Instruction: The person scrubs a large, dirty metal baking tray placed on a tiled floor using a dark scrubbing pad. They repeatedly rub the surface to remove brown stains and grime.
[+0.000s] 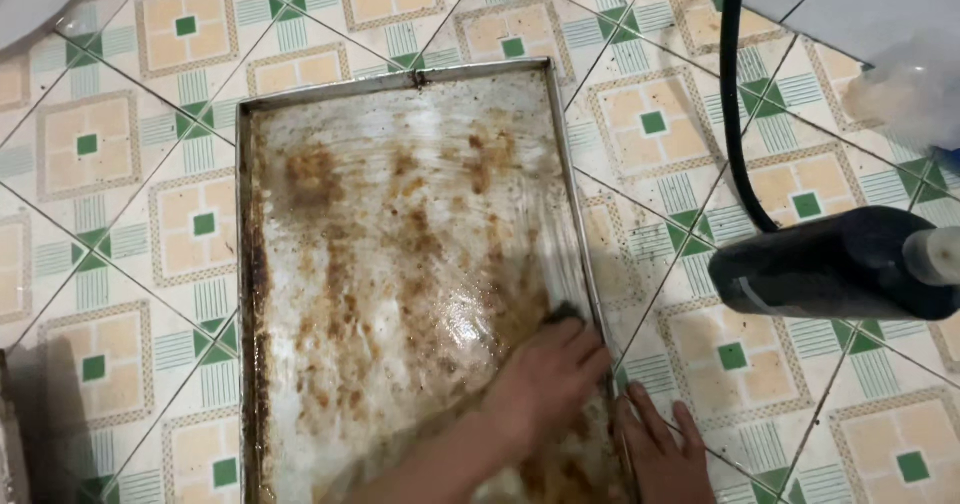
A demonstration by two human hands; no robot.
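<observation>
Head view, left hand [548, 379] scrubbing tray [400, 224], sponge [566, 313] beneath

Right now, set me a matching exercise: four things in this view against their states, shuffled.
1 baking tray
2 black bottle
3 left hand
4 right hand

A lies on its side on the floor tiles
B presses a dark sponge
C rests open beside the tray's right rim
D smeared with brown grime

Pairs: 1-D, 2-A, 3-B, 4-C
</observation>
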